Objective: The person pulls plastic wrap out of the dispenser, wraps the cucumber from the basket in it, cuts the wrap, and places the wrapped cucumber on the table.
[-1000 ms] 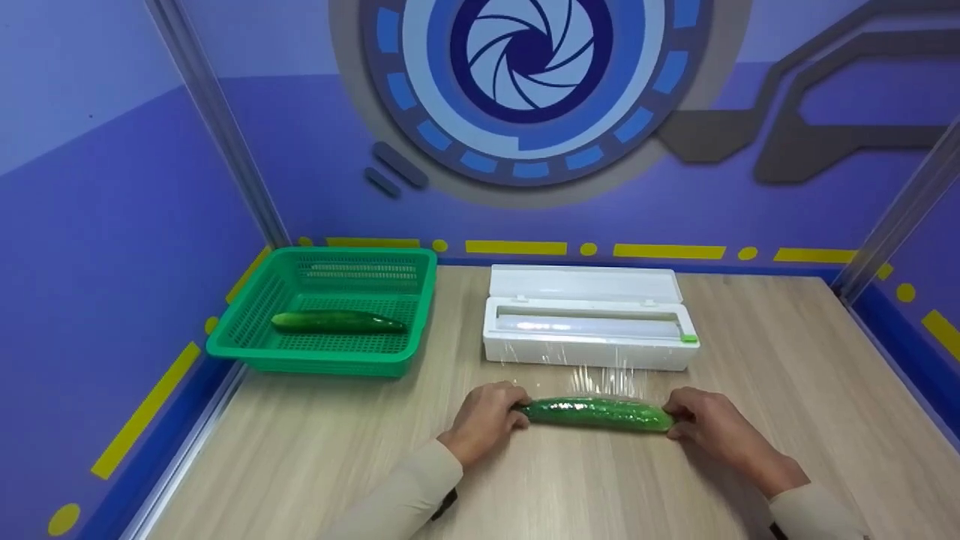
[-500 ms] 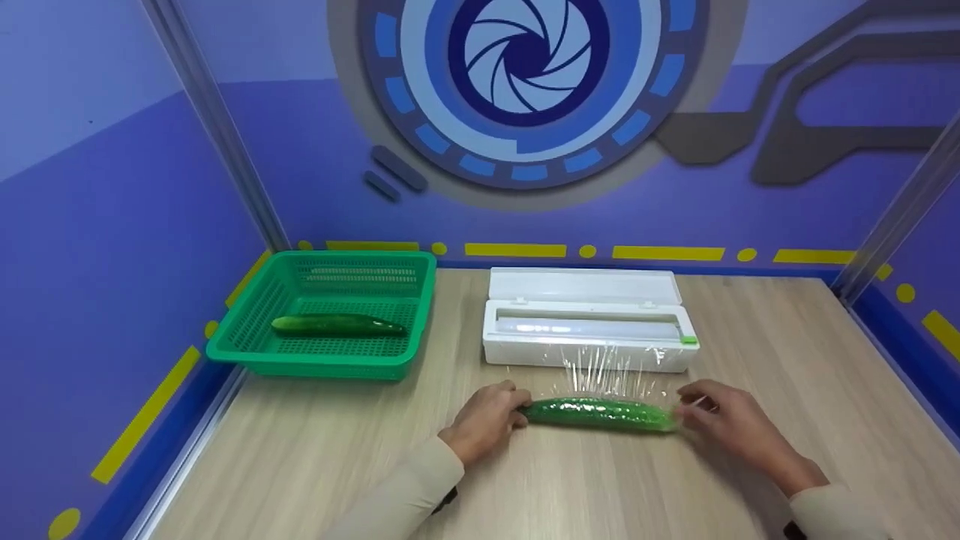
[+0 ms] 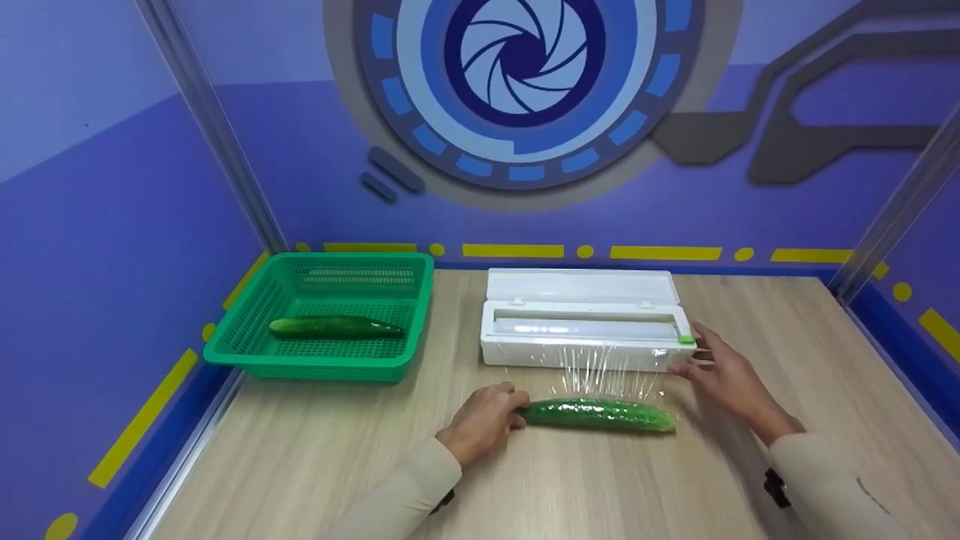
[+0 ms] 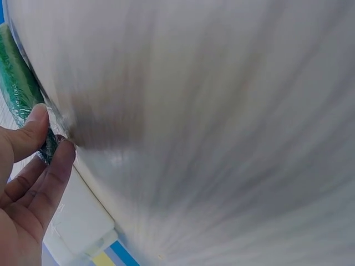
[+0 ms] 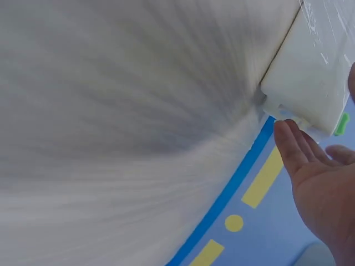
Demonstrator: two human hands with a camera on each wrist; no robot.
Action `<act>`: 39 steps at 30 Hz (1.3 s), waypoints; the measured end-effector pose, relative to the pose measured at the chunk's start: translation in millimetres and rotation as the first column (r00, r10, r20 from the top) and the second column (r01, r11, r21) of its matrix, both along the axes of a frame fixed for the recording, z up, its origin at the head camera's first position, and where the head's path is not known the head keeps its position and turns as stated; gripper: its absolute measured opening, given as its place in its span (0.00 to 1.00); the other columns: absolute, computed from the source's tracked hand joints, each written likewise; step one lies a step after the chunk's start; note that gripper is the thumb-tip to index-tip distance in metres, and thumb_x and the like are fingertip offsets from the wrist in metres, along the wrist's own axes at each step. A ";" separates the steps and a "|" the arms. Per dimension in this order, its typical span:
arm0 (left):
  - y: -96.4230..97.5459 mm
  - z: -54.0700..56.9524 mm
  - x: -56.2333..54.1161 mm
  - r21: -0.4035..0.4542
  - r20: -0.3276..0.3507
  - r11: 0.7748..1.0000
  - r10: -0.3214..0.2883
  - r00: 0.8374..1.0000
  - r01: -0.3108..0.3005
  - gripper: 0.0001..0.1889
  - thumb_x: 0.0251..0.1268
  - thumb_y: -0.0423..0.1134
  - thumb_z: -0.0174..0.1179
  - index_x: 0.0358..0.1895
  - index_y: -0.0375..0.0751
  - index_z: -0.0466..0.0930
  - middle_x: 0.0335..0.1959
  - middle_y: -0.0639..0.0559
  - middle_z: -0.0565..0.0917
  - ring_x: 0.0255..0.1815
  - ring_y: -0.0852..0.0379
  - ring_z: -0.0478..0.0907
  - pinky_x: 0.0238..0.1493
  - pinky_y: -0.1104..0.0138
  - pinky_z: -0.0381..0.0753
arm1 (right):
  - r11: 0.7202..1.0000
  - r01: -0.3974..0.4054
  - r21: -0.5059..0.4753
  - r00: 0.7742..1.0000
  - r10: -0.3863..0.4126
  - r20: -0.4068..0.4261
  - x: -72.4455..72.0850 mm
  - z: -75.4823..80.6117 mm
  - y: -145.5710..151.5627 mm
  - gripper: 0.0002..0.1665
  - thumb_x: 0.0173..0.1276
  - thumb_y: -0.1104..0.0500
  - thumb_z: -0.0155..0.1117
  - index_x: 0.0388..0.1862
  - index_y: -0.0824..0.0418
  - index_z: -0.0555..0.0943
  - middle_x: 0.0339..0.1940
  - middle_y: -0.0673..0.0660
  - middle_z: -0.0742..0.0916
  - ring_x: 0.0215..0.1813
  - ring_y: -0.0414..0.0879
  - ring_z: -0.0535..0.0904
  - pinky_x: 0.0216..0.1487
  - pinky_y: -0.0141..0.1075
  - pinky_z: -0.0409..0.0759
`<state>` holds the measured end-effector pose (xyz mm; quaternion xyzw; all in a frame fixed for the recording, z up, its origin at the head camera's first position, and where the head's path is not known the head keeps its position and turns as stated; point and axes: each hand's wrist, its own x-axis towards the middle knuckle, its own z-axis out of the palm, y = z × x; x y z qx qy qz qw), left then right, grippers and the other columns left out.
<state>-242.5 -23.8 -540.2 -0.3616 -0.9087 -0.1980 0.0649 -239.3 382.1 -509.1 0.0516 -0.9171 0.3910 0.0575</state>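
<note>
On the pale wood-grain bench (image 3: 570, 487), a long white plastic box (image 3: 525, 354) stands behind a film-covered green cucumber (image 3: 596, 415). The left hand (image 3: 484, 421) pinches the cucumber's left end; the right hand (image 3: 733, 381), fingers extended, is at the box's right end.

The near cucumber (image 3: 600, 415) lies before the box (image 3: 540, 355), the basket (image 3: 322, 372) left of both.

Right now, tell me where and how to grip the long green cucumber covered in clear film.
Probably the free right end of the film-covered cucumber, from the right: it lies crosswise, the left hand holds its other end, and clear film runs from its far side to the white plastic box.
</note>
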 end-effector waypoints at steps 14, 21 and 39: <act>-1.7 0.1 -0.9 0.005 0.026 1.000 0.007 1.000 -0.007 0.07 0.65 0.38 0.74 0.43 0.44 0.88 0.34 0.57 0.81 0.35 0.65 0.77 0.38 0.69 0.79 | 0.990 0.115 -0.082 0.993 -0.113 0.028 -10.3 -15.9 2.8 0.56 0.72 0.37 0.71 0.86 0.61 0.59 0.71 0.71 0.77 0.68 0.66 0.76 0.65 0.59 0.76; -2.8 -0.5 -1.9 0.017 0.018 1.000 -0.011 1.000 0.011 0.08 0.65 0.40 0.74 0.43 0.44 0.88 0.33 0.57 0.80 0.33 0.65 0.76 0.37 0.70 0.79 | 0.984 0.121 -0.132 0.992 -0.117 0.037 -12.4 -23.5 5.9 0.54 0.72 0.36 0.71 0.87 0.54 0.59 0.69 0.68 0.78 0.67 0.62 0.75 0.67 0.56 0.72; -5.3 -0.7 -1.5 0.016 -0.064 1.000 0.005 0.998 -0.004 0.15 0.57 0.49 0.80 0.44 0.49 0.92 0.40 0.58 0.81 0.39 0.64 0.76 0.40 0.68 0.79 | 0.980 0.110 -0.166 0.991 -0.121 -0.058 -11.5 -32.9 8.5 0.44 0.73 0.44 0.73 0.84 0.52 0.68 0.54 0.62 0.85 0.56 0.48 0.79 0.51 0.19 0.74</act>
